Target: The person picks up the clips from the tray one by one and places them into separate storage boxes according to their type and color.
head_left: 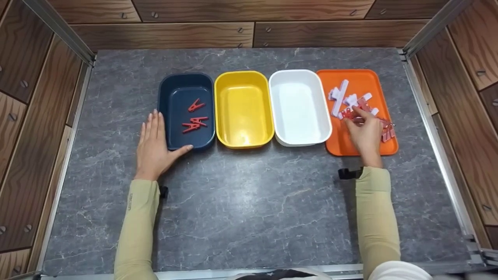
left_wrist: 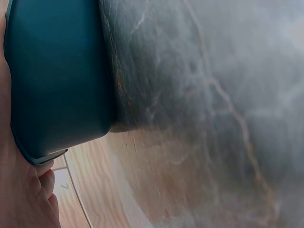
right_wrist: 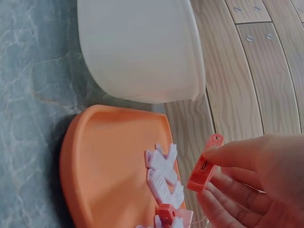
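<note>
My left hand (head_left: 153,146) lies against the outer left side of the blue bin (head_left: 176,105), fingers straight, thumb spread along its near end. My right hand (head_left: 366,134), over the orange tray (head_left: 342,144) at the row's right end, pinches a red clip (right_wrist: 198,176) between thumb and fingers. Pale clips (head_left: 341,98) and other red clips (head_left: 388,135) lie on the tray. Three red pegs (head_left: 193,126) lie inside the blue bin. Between bin and tray stand a yellow bin (head_left: 245,112) and a white bin (head_left: 299,109).
</note>
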`<action>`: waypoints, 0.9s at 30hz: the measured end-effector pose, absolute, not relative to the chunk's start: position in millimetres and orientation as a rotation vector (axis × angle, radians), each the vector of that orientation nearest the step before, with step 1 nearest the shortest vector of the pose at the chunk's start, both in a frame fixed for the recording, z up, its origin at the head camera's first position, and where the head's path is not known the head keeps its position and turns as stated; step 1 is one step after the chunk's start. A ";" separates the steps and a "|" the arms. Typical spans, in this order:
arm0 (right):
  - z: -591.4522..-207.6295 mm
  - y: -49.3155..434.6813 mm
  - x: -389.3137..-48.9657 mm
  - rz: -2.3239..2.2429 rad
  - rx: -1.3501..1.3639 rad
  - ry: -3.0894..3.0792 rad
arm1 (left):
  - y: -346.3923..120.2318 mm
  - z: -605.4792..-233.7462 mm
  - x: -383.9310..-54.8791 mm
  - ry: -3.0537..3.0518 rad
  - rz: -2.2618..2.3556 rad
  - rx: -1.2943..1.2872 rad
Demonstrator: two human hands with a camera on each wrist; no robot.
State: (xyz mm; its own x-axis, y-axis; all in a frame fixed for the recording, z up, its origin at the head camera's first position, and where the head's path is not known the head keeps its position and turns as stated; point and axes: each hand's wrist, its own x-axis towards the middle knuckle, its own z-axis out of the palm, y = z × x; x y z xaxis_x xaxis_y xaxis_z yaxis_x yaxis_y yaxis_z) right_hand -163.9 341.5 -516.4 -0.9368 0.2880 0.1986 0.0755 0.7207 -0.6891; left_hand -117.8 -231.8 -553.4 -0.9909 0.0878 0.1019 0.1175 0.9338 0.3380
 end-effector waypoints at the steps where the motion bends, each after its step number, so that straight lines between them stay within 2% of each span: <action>1: -515.4 341.3 -163.7 1.041 -0.291 -2.626 | -231.8 -553.4 -117.9 -3.007 -0.533 -0.159; 17: -496.5 333.8 -160.8 1.117 -0.297 -2.456 | -231.8 -553.0 -117.6 -3.011 -0.541 -0.156; 27: -479.6 320.2 -160.6 1.175 -0.208 -2.379 | -231.5 -553.0 -117.3 -2.983 -0.553 -0.176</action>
State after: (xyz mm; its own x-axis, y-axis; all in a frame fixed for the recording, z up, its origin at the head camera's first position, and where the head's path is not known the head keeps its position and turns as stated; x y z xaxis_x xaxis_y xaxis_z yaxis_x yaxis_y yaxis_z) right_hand -160.6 320.2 -479.6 -0.8754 0.3356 0.3479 -0.0723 0.6207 -0.7807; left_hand -117.3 -231.5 -553.0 -0.9880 0.0951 0.1215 0.1323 0.9273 0.3503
